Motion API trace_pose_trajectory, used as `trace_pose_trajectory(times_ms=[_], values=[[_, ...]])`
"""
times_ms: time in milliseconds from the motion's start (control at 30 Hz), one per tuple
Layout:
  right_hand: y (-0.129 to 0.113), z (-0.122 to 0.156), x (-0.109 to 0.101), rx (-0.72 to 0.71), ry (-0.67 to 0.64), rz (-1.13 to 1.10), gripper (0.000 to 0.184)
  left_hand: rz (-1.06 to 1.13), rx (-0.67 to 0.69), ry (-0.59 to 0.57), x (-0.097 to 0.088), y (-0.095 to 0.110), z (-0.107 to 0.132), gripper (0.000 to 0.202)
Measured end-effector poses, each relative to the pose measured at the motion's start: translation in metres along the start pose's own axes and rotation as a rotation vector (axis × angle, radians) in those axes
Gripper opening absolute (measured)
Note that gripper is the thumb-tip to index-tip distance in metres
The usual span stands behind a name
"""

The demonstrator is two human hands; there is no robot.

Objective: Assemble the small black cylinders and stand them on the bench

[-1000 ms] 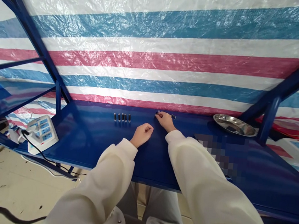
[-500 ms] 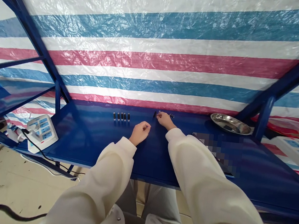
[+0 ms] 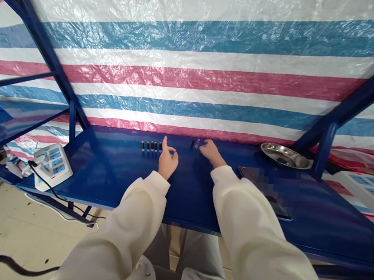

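A row of several small dark cylinders (image 3: 151, 147) stands upright on the blue metal table (image 3: 113, 168). My left hand (image 3: 167, 159) reaches the right end of that row, thumb and forefinger spread apart around the last cylinder, touching it or nearly so. Farther right, my right hand (image 3: 210, 151) rests with its fingers curled beside two more small cylinders (image 3: 194, 144); its fingertips touch the nearer one. Both arms wear cream sleeves.
A steel dish (image 3: 284, 155) sits at the back right by a blue frame post (image 3: 322, 145). A dark tablet (image 3: 265, 188) lies right of my right arm. A white power strip (image 3: 52, 165) with a black cord lies at the table's left edge. A striped tarp hangs behind.
My left hand moved forward and left from the table's middle to the row of cylinders and opened its fingers. My right hand stayed near the two cylinders, shifting slightly right.
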State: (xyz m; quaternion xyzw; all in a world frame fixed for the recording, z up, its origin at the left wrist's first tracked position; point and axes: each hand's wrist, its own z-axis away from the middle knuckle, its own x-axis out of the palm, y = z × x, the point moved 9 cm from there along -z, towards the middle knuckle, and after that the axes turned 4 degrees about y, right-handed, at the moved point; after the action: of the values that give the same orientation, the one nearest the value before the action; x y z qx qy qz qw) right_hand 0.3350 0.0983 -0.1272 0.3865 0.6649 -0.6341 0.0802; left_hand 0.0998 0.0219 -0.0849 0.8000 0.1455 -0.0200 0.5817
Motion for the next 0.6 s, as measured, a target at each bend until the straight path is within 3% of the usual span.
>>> trace_pose_trajectory(times_ms=[100, 200, 367, 600], values=[[-0.013, 0.021, -0.035, -0.033, 0.197, -0.106, 0.037, 0.046, -0.120, 0.075, -0.008, -0.017, -0.007, 0.081], [-0.039, 0.049, -0.050, -0.167, 0.249, -0.184, 0.032, 0.053, -0.184, 0.068, -0.007, -0.031, -0.012, 0.085], [-0.066, 0.080, -0.041, -0.326, 0.184, -0.170, 0.028, 0.051, -0.205, 0.038, -0.003, -0.044, -0.017, 0.088], [-0.066, 0.091, -0.026, -0.355, 0.075, -0.140, 0.028, 0.072, -0.250, 0.042, -0.001, -0.055, -0.020, 0.088]])
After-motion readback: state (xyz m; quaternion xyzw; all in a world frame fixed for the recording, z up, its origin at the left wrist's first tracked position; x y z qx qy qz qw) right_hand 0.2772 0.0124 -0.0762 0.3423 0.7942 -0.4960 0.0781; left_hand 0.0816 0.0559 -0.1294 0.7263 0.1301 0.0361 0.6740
